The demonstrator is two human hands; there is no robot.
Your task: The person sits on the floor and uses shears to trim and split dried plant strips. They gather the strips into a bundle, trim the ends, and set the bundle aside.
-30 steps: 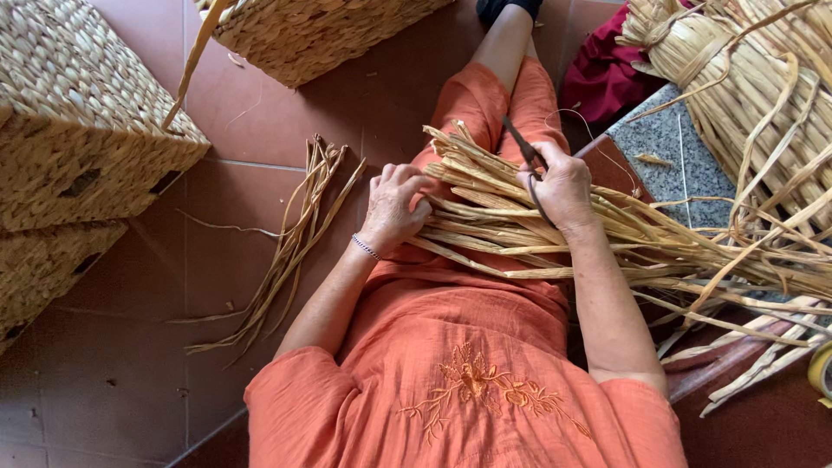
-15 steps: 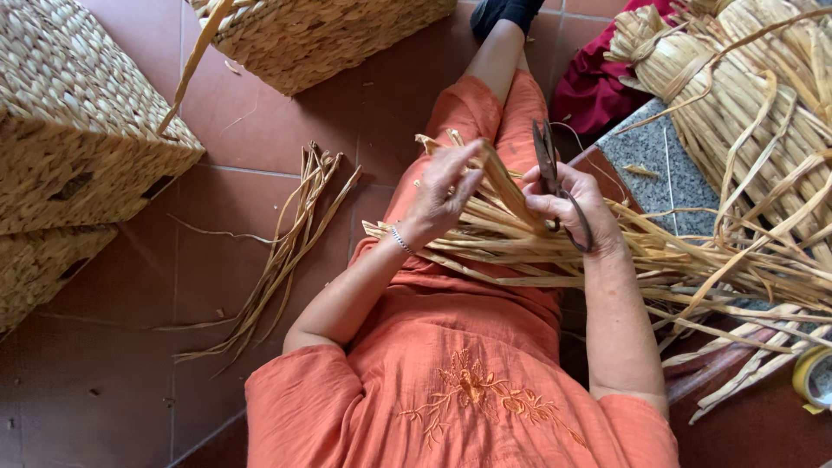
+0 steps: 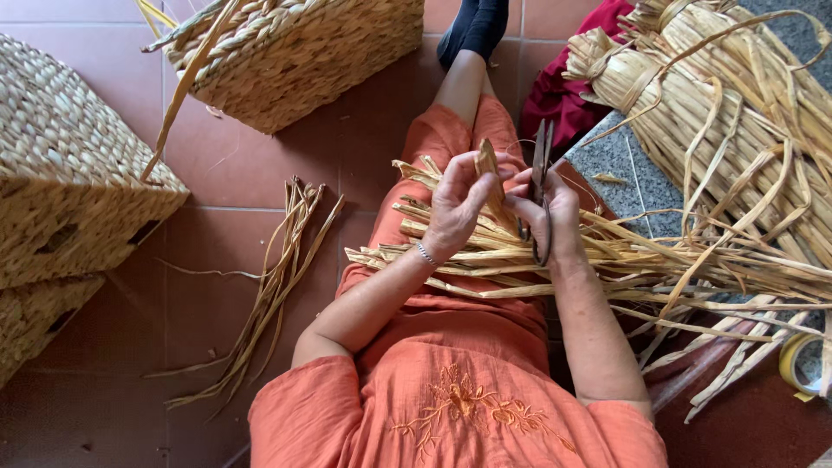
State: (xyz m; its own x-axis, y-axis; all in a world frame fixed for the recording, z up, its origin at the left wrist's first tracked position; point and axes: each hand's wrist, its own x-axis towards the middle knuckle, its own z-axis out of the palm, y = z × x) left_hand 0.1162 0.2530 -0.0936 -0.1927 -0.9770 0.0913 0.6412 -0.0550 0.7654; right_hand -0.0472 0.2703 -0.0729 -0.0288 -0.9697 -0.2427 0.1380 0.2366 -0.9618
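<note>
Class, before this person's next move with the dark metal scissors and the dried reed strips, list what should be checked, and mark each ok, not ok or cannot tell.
1. Left hand has a grip on the raised tan dried reed strip: ok.
2. Right hand holds the dark metal scissors: ok.
3. Scissor blades point away from the body: ok.
4. Blades open or closed: cannot tell.
5. Bundle of dried reed strips rests across the lap: ok.
6. Loose strips on the red tile floor lie apart from both hands: ok.

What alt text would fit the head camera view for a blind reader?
A seated person in orange lifts a dried straw strip with the left hand, while the right hand holds dark metal scissors. Woven straw baskets stand nearby.
</note>
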